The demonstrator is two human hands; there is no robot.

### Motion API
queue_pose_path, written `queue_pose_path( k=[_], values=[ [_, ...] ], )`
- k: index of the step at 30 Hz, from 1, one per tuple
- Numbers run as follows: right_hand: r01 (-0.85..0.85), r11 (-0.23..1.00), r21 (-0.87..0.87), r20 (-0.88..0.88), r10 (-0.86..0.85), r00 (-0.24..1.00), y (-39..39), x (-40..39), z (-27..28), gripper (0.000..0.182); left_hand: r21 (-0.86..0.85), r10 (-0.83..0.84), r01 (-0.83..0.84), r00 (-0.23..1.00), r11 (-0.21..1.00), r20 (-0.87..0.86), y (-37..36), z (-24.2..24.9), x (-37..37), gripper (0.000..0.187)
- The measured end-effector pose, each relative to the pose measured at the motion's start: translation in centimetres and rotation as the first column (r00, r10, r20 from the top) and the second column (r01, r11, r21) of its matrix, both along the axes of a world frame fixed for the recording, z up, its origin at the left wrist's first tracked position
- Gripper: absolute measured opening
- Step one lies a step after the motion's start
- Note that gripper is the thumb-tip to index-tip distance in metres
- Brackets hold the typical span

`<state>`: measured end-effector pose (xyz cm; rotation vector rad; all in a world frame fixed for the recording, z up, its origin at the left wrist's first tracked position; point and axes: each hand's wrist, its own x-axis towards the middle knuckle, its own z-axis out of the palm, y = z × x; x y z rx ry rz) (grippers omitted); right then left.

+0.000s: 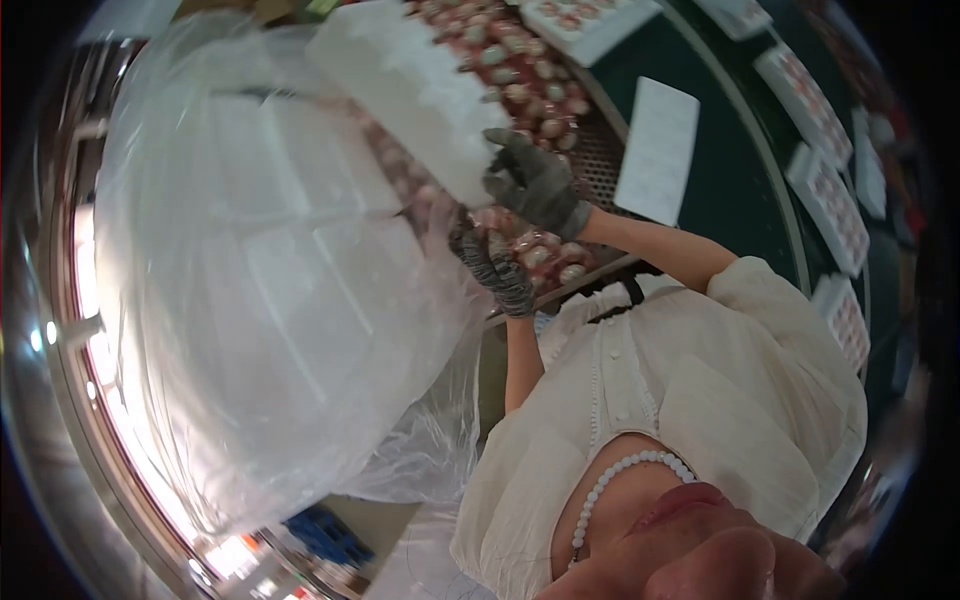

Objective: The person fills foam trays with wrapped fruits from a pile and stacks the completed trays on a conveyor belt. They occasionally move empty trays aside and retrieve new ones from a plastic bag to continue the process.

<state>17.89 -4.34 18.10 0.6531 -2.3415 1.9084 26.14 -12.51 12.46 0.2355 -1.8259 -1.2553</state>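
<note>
Place: packing area of a factory or processing plant, by the look of it
Line: dark green, conveyor-like surface [728, 190] with pale rails, curving along the upper right
Filled trays [832, 215]: white, several, spaced along the far side, dotted with reddish-and-white pieces
Trough [601, 165]: metal, perforated, heaped with many shiny, loose reddish-and-white goods [555, 258]
Bulk packaging: huge clear plastic bag [275, 300], bulging with white tray-like shapes, on the left
Work gloves [545, 190]: grey pair, worn right over the heap
Background: blue slatted crate or pallet [330, 535] at lower left, too blurred to tell which
</note>
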Motion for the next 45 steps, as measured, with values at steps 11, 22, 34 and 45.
queue_pose_path(
  k=[11,22,34,45],
  values=[
    [0.292,0.504,0.813,0.018,-0.523,0.852,15.3,1.0,-16.8,0.049,0.876,-0.95,0.377,0.193,0.301,0.244,9.4,-22.1,-6.6,0.028],
    [0.279,0.532,0.799,0.168,-0.644,0.747,17.2,-0.7,-16.4,0.034,0.986,-0.964,0.166,0.26,-0.006,-0.049,9.5,-21.5,-7.9,0.009],
    [0.217,0.564,0.797,0.188,-0.573,0.798,21.4,2.9,-13.5,0.034,0.965,-0.946,0.259,0.3,-0.04,-0.12,11.8,-10.5,-7.3,0.006],
    [0.566,0.766,0.304,0.318,-0.642,0.698,24.9,4.9,-12.9,0.034,0.973,-0.915,0.092,0.329,-0.214,-0.232,15.2,-8.3,-9.8,0.009]
  ],
)
